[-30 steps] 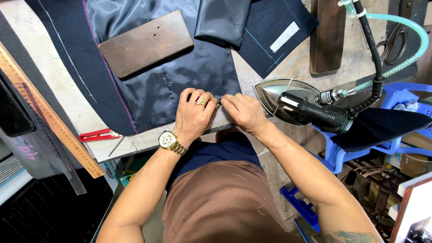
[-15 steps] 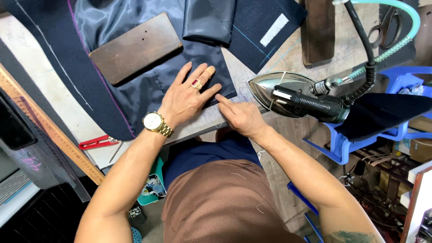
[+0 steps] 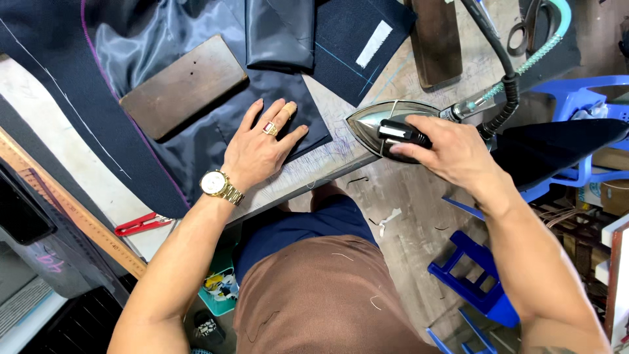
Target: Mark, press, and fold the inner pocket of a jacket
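- fingers (image 3: 278,118) of the left hand (image 3: 259,147) lie spread and flat, gripping nothing, pressing the dark navy lined garment panel (image 3: 196,141) onto the worn work table (image 3: 341,154).
- right hand (image 3: 449,151) is curled closed around the black handle of the silver steam iron (image 3: 386,124), which sits at the table edge just right of the panel.
- risk: the hot soleplate could catch the left fingertips if they stay near the hem.
- brown wooden block (image 3: 183,85) rests on the lining nearby.

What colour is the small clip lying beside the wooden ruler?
Red; the clip shows clearly in the head view.
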